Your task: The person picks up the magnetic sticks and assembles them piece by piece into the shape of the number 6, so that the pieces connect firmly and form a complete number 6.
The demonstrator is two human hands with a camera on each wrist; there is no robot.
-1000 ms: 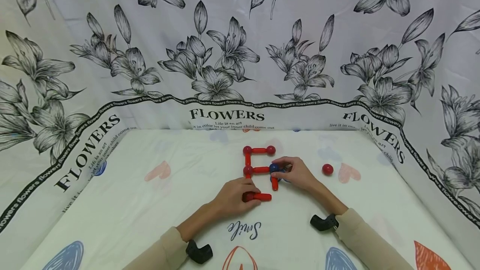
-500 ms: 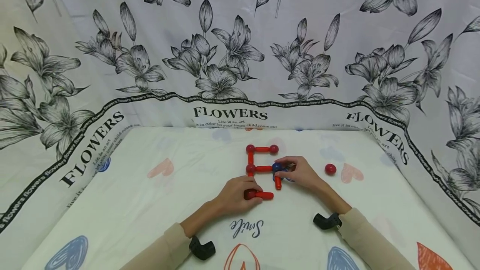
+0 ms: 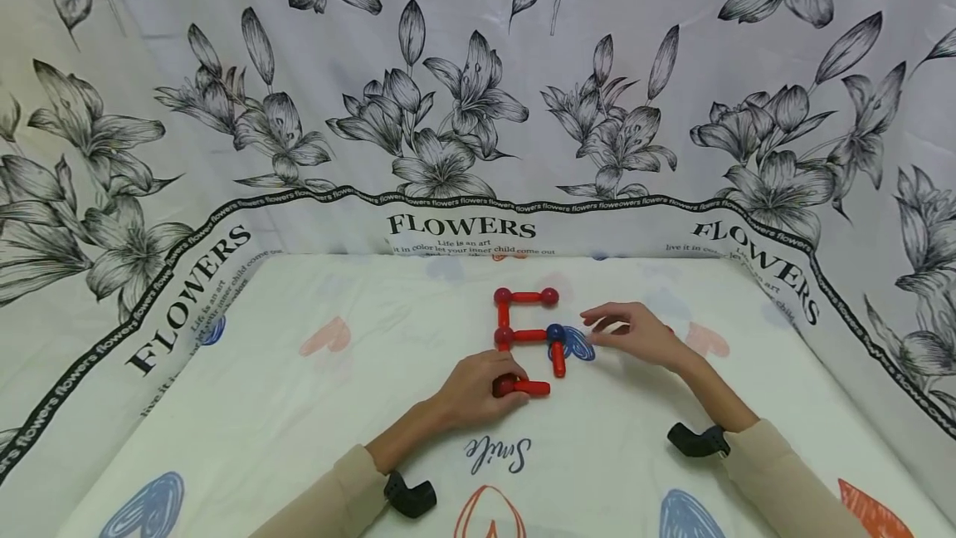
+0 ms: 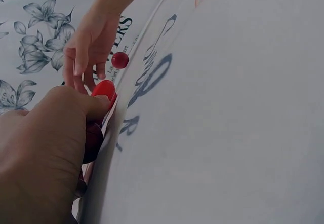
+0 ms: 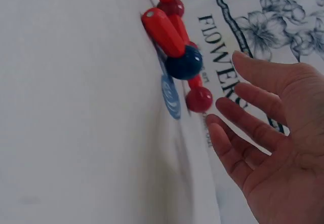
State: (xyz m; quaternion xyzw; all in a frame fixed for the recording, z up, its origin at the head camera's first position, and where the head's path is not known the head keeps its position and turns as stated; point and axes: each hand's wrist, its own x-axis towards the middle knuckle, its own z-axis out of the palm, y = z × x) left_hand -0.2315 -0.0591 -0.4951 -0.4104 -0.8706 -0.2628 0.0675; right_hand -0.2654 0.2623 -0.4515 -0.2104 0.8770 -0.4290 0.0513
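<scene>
A flat figure of red rods and balls lies on the table. Its upper rod (image 3: pixel 526 298) links two red balls, and a middle rod (image 3: pixel 530 336) runs to a blue ball (image 3: pixel 555 333). From the blue ball a short red rod (image 3: pixel 558 359) points toward the person, its near end free. My left hand (image 3: pixel 478 388) grips the red ball (image 3: pixel 504 386) at the figure's near left corner; another red rod (image 3: pixel 532 388) sticks out rightward from it. My right hand (image 3: pixel 635 332) hovers right of the blue ball, fingers apart and holding nothing.
A loose red ball (image 4: pixel 120 60) lies beyond the figure to the right, mostly hidden behind my right hand in the head view. The white cloth (image 3: pixel 373 339) has printed hearts and lettering. A flowered curtain (image 3: pixel 463 139) closes off the back.
My right hand has let go of the blue ball and moved right, toward the loose red ball. The left hand keeps its grip in place.
</scene>
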